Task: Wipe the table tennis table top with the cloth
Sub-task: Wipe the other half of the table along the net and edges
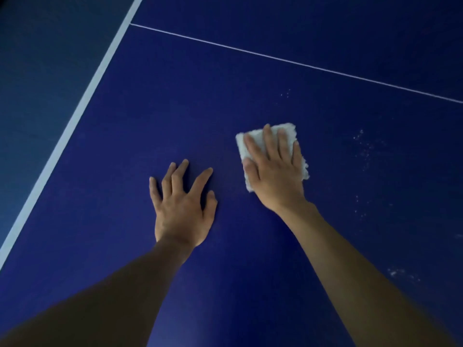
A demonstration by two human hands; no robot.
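On my feed the right hand (273, 171) lies flat on a small folded white cloth (291, 130), fingers stretched out and close together, pressing it down rather than gripping it. The cloth sits on the dark blue table tennis table top (225, 96), right of centre in view, with its fuzzy edges poking out around the fingers. The left hand (183, 211) rests on the bare surface just beside it, fingers spread, holding nothing. Scattered white specks (363, 146) dot the top to the right of the cloth. A thin white centre line (300, 63) runs across farther up, meeting the wide white edge stripe (82, 108) on the left.
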